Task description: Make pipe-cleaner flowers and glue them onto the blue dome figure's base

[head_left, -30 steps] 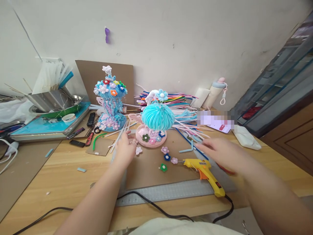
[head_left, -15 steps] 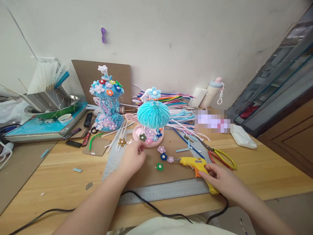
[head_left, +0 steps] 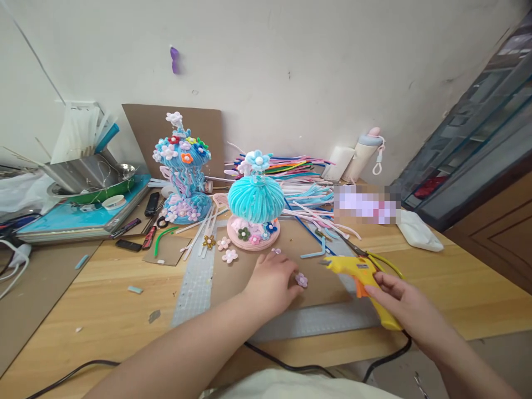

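Observation:
My left hand (head_left: 274,281) is low over the brown cardboard (head_left: 324,291). Its thumb and finger close at the edge of a small lilac pipe-cleaner flower (head_left: 301,280). The hand covers the spot where blue and green flowers lay, and another lilac flower (head_left: 276,251) peeks out behind it. In my right hand (head_left: 401,296) is a yellow hot glue gun (head_left: 361,271), held by its handle with the nozzle pointing left. Behind the left hand stands a turquoise domed ornament (head_left: 256,199) on a round pink base (head_left: 253,244) dressed with flowers.
A taller blue flowered ornament (head_left: 183,177) stands at the back left. Pipe cleaners (head_left: 307,194) are piled along the wall. Pliers with yellow handles (head_left: 382,263) lie beside the glue gun. Its black cord (head_left: 286,363) runs along the front edge. Pale pink flowers (head_left: 228,255) lie left of the base.
My left hand has moved right, from the pink base to the loose flowers. The lilac flower has shifted slightly right and nearer. The glue gun has moved right, away from it.

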A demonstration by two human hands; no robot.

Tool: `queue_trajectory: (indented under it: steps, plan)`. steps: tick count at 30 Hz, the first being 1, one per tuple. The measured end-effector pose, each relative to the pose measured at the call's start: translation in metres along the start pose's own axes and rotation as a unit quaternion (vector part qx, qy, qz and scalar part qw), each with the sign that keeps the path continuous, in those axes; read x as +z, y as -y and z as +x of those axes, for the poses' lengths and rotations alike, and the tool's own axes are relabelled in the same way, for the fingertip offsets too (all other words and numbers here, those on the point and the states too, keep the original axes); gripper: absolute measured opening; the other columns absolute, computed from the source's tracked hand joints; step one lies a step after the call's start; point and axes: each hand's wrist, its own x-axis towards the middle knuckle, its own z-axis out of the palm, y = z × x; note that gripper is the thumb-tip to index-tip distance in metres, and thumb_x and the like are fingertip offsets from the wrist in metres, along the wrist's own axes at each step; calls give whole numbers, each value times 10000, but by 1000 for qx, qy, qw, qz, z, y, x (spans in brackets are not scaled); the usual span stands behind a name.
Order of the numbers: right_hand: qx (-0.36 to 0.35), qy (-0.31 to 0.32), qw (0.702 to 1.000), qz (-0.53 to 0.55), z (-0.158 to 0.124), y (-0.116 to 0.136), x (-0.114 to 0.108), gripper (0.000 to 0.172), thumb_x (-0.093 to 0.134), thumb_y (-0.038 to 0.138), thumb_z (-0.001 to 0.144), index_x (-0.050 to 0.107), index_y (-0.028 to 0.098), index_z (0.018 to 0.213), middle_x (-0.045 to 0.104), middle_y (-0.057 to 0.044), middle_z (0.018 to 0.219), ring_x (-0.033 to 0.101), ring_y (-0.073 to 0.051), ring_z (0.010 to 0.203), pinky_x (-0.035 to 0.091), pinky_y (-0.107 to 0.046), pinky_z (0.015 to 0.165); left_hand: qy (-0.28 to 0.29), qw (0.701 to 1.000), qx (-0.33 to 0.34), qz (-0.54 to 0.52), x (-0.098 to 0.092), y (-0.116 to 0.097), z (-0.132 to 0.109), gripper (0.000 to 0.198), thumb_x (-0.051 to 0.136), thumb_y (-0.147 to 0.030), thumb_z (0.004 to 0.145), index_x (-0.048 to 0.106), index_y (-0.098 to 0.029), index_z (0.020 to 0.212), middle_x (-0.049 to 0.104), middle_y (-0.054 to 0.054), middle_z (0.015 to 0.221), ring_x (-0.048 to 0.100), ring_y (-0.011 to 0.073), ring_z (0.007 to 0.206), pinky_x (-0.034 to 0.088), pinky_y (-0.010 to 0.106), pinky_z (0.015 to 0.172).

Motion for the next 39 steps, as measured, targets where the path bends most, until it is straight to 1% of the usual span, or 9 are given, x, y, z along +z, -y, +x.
queue_trajectory:
  steps: [7, 11, 15, 19, 23, 26, 29, 34, 39]
  plan:
    - [31, 131, 924, 359, -12, 7, -5, 99, 536, 371, 685, 531, 282, 729, 306, 7, 634, 254, -129, 440, 224, -313, 429, 17, 989, -138, -50, -1, 6, -20, 205, 513, -197, 791, 556, -172, 990, 590, 113, 1057, 583, 237, 881, 415, 322, 692]
    - [34, 160, 915, 369, -13, 5, 2, 91, 513, 352, 679, 504, 268, 712, 293, 6, 646, 245, -130, 462, 213, -305, 447, 52, 981, -158, -97, -1, 21, -31, 57, 543, -184, 746, 565, -201, 796, 627, 55, 911, 579, 203, 776, 380, 277, 606]
    - [5, 166, 923, 348, -12, 17, 21, 124, 514, 344, 660, 481, 249, 734, 346, -10, 668, 339, -153, 504, 277, -313, 465, 46, 987, -129, -82, -3, 24, -36, 87, 535, -163, 727, 562, -212, 794, 625, 39, 896, 573, 187, 764, 367, 252, 582]
    - [-61, 131, 923, 358, -7, 47, 30, 228, 567, 371, 590, 400, 251, 686, 354, 14, 619, 343, -132, 457, 284, -264, 405, 50, 996, -67, -6, -4, 23, -40, 163, 482, -133, 737, 578, -213, 841, 621, 44, 901, 585, 190, 750, 381, 264, 600]
    - [-141, 185, 893, 386, 3, 90, 21, 260, 621, 364, 569, 394, 250, 621, 346, 56, 515, 230, -66, 330, 129, -185, 310, 44, 998, -48, 7, -4, 26, -40, 209, 423, -144, 789, 612, -198, 860, 636, 72, 904, 598, 209, 788, 403, 286, 646]
    - [-169, 197, 902, 344, 14, 114, 14, 223, 661, 371, 540, 503, 241, 629, 449, 34, 536, 382, -83, 372, 194, -182, 342, 6, 993, -88, -82, -7, 31, -38, 185, 458, -178, 792, 639, -194, 826, 656, 66, 851, 598, 202, 777, 409, 290, 666]
    - [-168, 236, 923, 253, 27, 116, 13, 267, 700, 423, 501, 587, 208, 611, 563, -18, 616, 503, -129, 447, 309, -234, 390, -26, 944, -191, -266, -18, 40, -36, 134, 551, -295, 768, 624, -182, 763, 618, 20, 658, 553, 157, 598, 393, 263, 561]
    - [-103, 374, 913, 126, 37, 89, 36, 350, 711, 516, 584, 655, 183, 677, 657, -76, 765, 565, -159, 543, 398, -284, 492, -50, 785, -263, -558, -40, 58, -42, 269, 701, -384, 678, 579, -150, 729, 570, -18, 602, 502, 86, 527, 387, 202, 500]
    - [-107, 366, 912, 150, 28, 74, 75, 312, 575, 467, 800, 659, 171, 846, 631, -76, 813, 566, -161, 640, 391, -262, 513, -59, 730, -264, -627, -43, 67, -47, 243, 702, -355, 721, 596, -139, 758, 575, -17, 612, 507, 65, 550, 393, 170, 511]
